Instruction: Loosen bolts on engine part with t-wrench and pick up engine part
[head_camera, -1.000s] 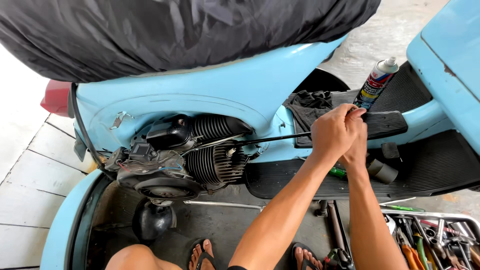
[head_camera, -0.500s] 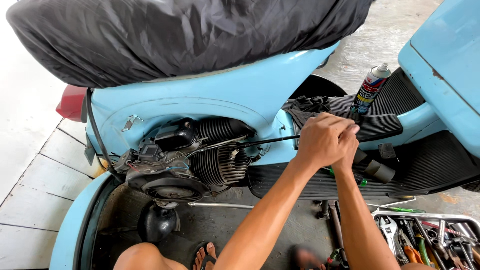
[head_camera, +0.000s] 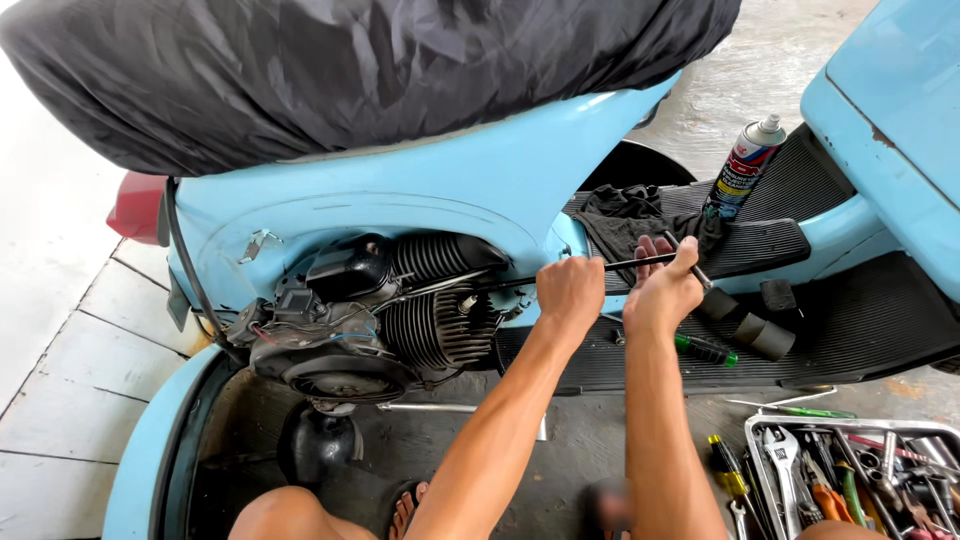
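Observation:
A light blue scooter (head_camera: 480, 190) lies open on its side panel, showing the finned black engine (head_camera: 420, 315). A thin black cable (head_camera: 500, 283) runs from the engine toward the footboard. My left hand (head_camera: 570, 290) is closed on that cable near the body panel. A little to the right, my right hand (head_camera: 665, 285) grips the same cable's end, next to a dark rag (head_camera: 630, 215). Both forearms reach up from the bottom of the view.
A spray can (head_camera: 742, 168) stands on the black footboard mat (head_camera: 850, 320). A green-handled screwdriver (head_camera: 705, 348) lies on the mat. A metal tray (head_camera: 850, 432) of several hand tools sits at bottom right. A black cover (head_camera: 350, 70) drapes the seat.
My two hands were pressed together on the cable; now they have come apart, the left staying near the body panel and the right farther along the cable.

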